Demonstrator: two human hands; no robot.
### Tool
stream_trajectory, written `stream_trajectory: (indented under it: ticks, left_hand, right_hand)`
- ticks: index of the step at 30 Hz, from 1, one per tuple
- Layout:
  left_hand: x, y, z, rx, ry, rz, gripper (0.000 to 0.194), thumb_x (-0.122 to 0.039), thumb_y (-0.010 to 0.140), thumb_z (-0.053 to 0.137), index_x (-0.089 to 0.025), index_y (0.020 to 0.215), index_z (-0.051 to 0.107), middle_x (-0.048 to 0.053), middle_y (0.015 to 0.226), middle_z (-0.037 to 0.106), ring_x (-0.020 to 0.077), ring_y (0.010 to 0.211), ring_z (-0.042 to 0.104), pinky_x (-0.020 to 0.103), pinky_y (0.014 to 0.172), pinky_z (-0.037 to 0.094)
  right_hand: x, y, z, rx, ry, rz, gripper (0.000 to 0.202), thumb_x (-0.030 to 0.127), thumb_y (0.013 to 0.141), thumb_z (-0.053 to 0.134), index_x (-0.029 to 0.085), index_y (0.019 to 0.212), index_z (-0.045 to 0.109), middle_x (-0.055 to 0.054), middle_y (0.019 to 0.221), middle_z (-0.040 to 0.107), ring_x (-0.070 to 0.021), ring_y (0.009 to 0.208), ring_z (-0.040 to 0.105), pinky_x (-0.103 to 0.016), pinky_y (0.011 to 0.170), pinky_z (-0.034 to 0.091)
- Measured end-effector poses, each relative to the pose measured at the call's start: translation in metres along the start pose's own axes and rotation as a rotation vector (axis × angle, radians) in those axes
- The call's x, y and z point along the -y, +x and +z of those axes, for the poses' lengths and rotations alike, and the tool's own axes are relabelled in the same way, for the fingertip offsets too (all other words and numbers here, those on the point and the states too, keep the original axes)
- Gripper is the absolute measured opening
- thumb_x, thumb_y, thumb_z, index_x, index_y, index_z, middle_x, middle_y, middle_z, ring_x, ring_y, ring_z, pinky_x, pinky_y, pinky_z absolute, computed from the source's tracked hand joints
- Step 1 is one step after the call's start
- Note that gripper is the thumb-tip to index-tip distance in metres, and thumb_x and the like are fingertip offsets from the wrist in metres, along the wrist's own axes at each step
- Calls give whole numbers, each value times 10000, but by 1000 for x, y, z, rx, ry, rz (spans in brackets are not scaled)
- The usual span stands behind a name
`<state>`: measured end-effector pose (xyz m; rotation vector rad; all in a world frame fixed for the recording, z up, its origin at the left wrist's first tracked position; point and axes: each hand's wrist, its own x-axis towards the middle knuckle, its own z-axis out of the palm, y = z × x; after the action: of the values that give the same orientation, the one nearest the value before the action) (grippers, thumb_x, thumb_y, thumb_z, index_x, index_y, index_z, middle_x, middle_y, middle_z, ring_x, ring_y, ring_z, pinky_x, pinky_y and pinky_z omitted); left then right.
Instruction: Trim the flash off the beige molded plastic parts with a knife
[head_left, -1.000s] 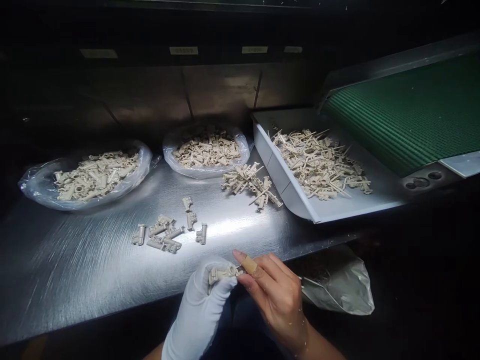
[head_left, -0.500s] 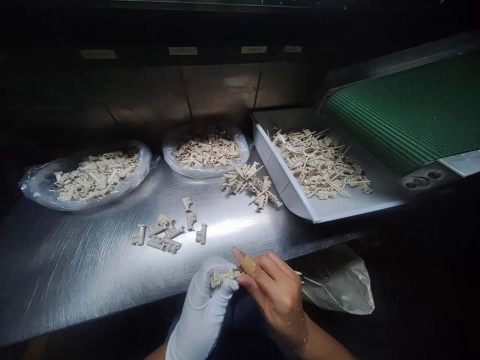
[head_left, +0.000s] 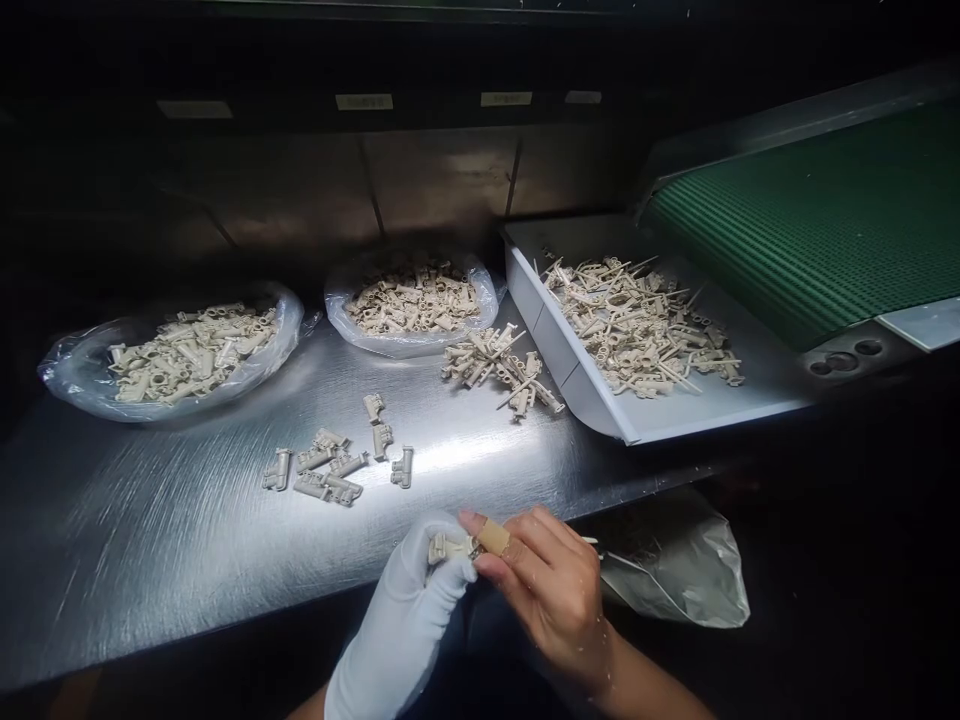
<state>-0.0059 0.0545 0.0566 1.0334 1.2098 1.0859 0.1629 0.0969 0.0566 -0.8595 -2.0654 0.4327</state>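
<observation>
My left hand (head_left: 401, 620), in a white glove, is closed around a beige plastic fitting (head_left: 450, 548) in front of the table's near edge. My bare right hand (head_left: 555, 580) meets it from the right, with a tan bandage (head_left: 493, 536) around one finger. Its fingers are pinched on a slim hand tool (head_left: 591, 540), whose pale end pokes out behind the palm. A small dark tip shows at the fitting's right end; the rest of the tool is hidden in the fist. Several similar loose fittings (head_left: 330, 465) lie on the metal table beyond my hands.
Two clear plastic bags (head_left: 405, 345) (head_left: 67, 375) of fittings stand at the back. A pile of fittings with thin sprues (head_left: 499, 370) lies beside a white tray (head_left: 577, 385) holding more. A green conveyor belt (head_left: 825, 220) is at right, and a plastic bag (head_left: 705, 570) hangs below the edge.
The fitting has shifted slightly right and turned a little in my left hand. The bandaged finger of my right hand has come down closer to it. The table items are unchanged.
</observation>
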Motion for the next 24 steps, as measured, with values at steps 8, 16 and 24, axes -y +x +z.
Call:
stream_trajectory:
  ticks: [8,16,24]
  left_hand:
    - [-4,5,1,-36,-161,-26,201,-400,914,766,-213,852,724,-3,864,666,185,828,622,285,813,547]
    - [5,-5,-7,-192,51,61,196,-408,1013,638,-247,965,740,-5,848,699,166,781,639,273,824,555]
    - [-3,-1,-25,19,442,313,178,-256,1078,496,-268,1025,666,9,1001,637,195,938,612,309,885,508]
  right_hand:
    - [-3,-2,3,22,488,431,430,577,1029,564,191,940,731,3,699,617,-124,569,537,-231,506,444]
    - [-6,-2,0,133,331,398,267,293,1106,449,237,1311,610,-59,1049,705,-190,946,683,-291,821,543]
    - [15,40,-46,198,-332,-158,311,318,1118,472,163,1282,685,-22,791,664,-186,681,518,-350,618,311]
